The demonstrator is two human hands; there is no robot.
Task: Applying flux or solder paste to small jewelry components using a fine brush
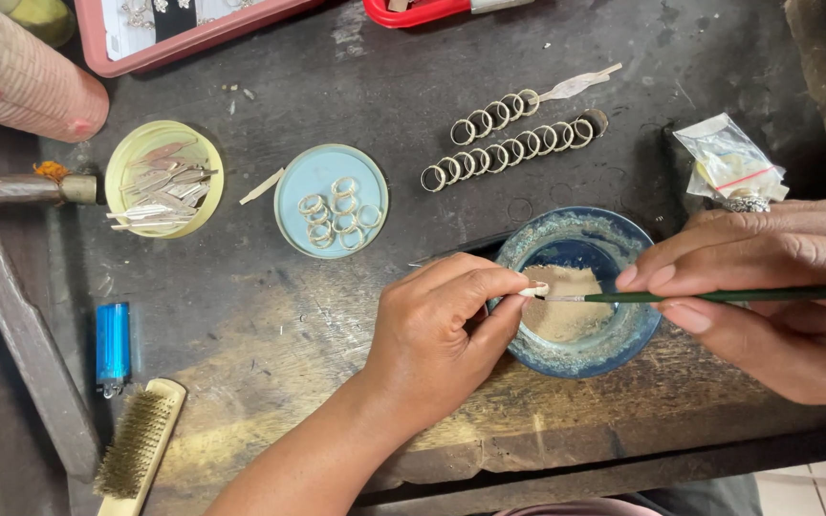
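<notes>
Head cam: left hand (437,334) pinches a tiny ring (534,289) over the blue bowl (580,291), 9 o'clock rim. Right hand (767,287), fingers pressed together on a green brush (719,296), tip touching the ring. Lid of rings (330,201) sits at 10 o'clock.

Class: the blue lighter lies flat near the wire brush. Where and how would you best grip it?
Pinch the blue lighter across its long sides at mid-body, fingers coming straight down from above. It lies flat, long and narrow, with bare bench on both sides and the wire brush below its metal end.
</notes>
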